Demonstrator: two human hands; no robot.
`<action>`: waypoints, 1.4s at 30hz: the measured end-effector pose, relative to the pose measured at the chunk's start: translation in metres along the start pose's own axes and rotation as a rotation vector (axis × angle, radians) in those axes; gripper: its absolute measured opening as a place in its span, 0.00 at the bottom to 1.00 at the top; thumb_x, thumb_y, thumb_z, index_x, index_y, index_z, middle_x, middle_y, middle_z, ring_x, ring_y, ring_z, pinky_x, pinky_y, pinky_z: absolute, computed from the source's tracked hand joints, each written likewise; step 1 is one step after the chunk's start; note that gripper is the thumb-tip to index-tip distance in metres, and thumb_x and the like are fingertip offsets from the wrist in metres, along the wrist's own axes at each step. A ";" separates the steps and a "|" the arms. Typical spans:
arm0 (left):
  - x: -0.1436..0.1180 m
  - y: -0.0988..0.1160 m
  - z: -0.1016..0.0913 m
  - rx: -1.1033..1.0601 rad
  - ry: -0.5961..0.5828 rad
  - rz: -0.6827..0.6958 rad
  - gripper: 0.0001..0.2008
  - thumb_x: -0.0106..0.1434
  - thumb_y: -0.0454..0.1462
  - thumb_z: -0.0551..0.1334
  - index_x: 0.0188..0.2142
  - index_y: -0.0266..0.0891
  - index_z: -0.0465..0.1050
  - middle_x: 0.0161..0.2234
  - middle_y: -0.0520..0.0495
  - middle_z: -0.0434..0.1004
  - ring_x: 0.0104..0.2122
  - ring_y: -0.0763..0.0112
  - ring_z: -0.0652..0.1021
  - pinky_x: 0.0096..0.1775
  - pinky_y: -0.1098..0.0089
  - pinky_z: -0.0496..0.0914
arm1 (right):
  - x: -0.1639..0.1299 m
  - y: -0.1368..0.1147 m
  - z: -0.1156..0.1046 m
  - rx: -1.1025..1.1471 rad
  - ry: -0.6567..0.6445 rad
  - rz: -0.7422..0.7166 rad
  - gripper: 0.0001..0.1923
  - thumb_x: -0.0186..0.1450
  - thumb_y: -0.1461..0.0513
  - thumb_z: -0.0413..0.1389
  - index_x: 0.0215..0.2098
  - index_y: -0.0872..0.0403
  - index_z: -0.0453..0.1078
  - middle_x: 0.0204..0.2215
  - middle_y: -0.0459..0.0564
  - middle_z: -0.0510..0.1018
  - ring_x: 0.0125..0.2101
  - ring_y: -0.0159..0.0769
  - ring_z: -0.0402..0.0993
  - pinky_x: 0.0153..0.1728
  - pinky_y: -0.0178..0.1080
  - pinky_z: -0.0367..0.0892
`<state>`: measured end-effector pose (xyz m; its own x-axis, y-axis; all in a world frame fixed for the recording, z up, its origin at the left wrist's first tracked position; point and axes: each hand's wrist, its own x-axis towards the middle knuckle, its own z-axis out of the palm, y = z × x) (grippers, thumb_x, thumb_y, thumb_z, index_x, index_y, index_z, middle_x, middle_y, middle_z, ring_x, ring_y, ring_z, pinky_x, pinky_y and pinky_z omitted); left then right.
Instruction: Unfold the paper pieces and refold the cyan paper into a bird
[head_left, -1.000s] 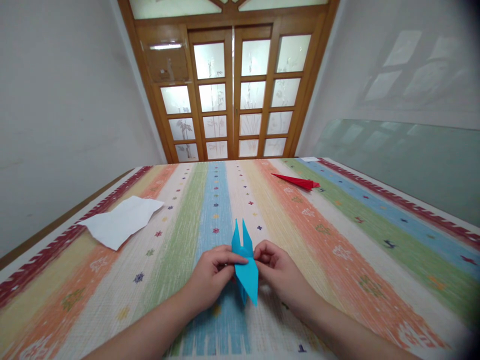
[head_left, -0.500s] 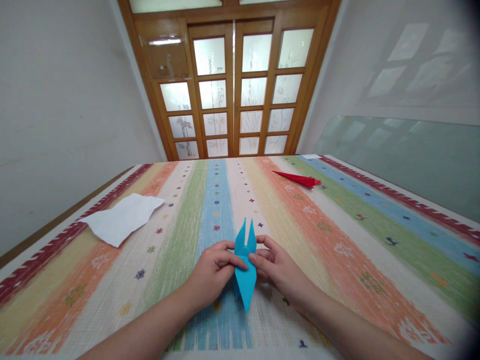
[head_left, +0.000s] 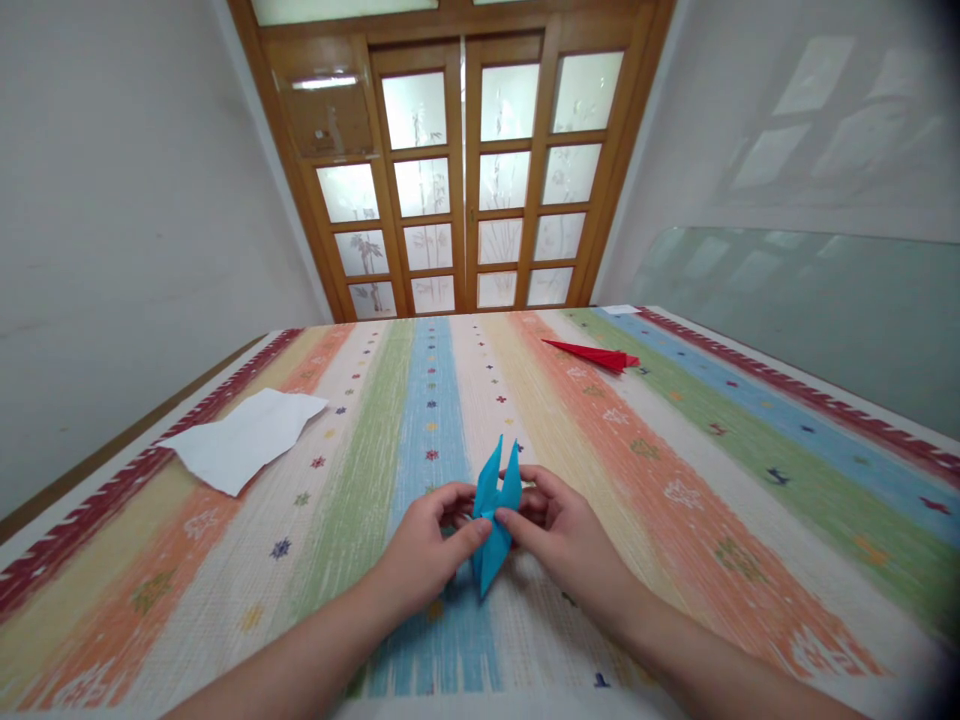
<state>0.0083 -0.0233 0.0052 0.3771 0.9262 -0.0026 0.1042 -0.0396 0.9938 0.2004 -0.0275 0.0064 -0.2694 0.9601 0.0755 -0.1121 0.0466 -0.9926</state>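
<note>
Blue fold: folded blue paper, two narrow points up, one broad point down, held just above the cloth near the front edge, over the blue stripe.

Left hand: thumb and fingertips pinched on the left side of the blue fold at its middle; forearm enters from the lower left.

Right hand: thumb and fingers pinched on the right side of the blue fold, opposite the left hand; forearm enters from the lower right. The two hands nearly touch, with the paper between them.

Cloth: striped in red, orange, green, blue and cream, with small motifs; covers the whole tabletop.

White sheet: creased white paper, lying flat on the cloth, well to the left of the hands.

Red fold: slim pointed red paper, lying on the far right part of the cloth, well apart from the hands.

Door: wooden frame, frosted panes, behind the table.
</note>
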 end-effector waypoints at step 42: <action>0.000 0.012 -0.004 -0.207 0.096 -0.046 0.16 0.58 0.47 0.67 0.28 0.36 0.71 0.20 0.52 0.70 0.18 0.76 0.70 0.20 0.75 0.67 | -0.007 -0.004 0.010 0.084 -0.330 0.170 0.17 0.65 0.49 0.62 0.45 0.50 0.79 0.36 0.50 0.79 0.35 0.37 0.72 0.38 0.37 0.66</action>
<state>0.0063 -0.0219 0.0180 0.2857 0.9571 -0.0476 -0.0751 0.0719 0.9946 0.1933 -0.0376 0.0104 -0.5831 0.8109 -0.0490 -0.1140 -0.1414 -0.9834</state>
